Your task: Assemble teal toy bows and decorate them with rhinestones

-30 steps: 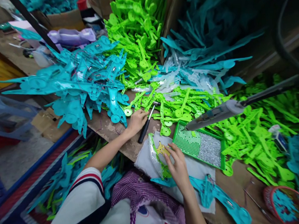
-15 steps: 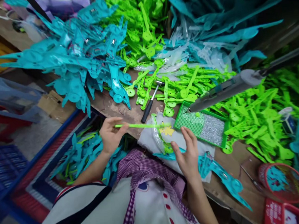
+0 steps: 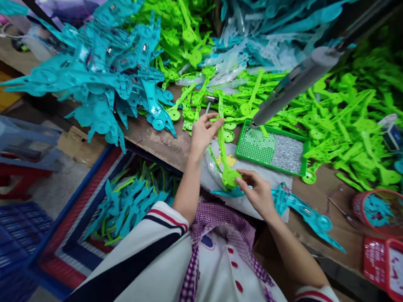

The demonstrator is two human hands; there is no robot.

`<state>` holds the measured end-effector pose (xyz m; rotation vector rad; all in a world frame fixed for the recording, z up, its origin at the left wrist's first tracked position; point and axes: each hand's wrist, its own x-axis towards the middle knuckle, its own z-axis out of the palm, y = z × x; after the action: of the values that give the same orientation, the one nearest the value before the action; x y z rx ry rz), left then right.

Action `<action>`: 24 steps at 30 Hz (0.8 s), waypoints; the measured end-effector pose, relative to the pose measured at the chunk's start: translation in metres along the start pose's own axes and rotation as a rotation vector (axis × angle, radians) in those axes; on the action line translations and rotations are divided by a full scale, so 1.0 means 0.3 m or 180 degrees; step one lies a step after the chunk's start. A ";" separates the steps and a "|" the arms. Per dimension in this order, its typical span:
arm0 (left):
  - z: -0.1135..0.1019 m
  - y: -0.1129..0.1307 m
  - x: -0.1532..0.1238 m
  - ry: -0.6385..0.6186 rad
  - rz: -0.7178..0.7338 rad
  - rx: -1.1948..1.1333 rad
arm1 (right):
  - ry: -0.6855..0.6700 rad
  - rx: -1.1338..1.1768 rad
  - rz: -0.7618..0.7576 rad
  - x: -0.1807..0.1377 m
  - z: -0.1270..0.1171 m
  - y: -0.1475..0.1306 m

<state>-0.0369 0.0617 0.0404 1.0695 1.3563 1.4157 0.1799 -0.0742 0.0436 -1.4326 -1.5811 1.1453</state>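
A person in a white shirt with striped cuffs and a purple checked apron works at a crowded desk (image 3: 163,144), the left hand (image 3: 205,133) pinching the narrow upper end of a lime-green piece (image 3: 225,161) between thumb and fingers. The right hand (image 3: 258,194) has its thumb and fingertips at the piece's rounded lower end; whether they pinch it or merely touch it cannot be told. The piece stands over a pale cloth (image 3: 241,204), across a yellow figure (image 3: 230,160) that it partly hides. Whether it rests on anything below is unclear, and its top blends with the green parts behind. Of a hammer (image 3: 212,98), only the head and a short length of shaft show beyond the left hand. A turquoise piece (image 3: 307,212) lies near the right hand, which may cover some of it. Just beyond the cloth sits a green tray (image 3: 255,151), its right side filled with silvery bits too small to make out. A grey tool (image 3: 285,90) slants over the tray's corner, its upper end lost in shadow. The frame cuts off a red box (image 3: 375,261) at lower right and a blue crate (image 3: 12,238) at left.
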 end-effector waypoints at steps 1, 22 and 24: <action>0.002 -0.014 -0.009 -0.0046 0.0121 0.0096 | -0.0057 0.0206 0.0225 0.003 -0.007 0.008; -0.135 -0.203 -0.293 -0.0603 0.0991 0.2324 | -0.0372 0.1264 0.1676 0.051 0.046 0.065; -0.136 -0.201 -0.293 -0.0595 0.1022 0.2291 | -0.0315 0.1326 0.1682 0.047 0.037 0.061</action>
<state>-0.0531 -0.0322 -0.0223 1.9045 1.6486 1.0047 0.1742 -0.0620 0.0218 -1.5571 -0.9532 1.7521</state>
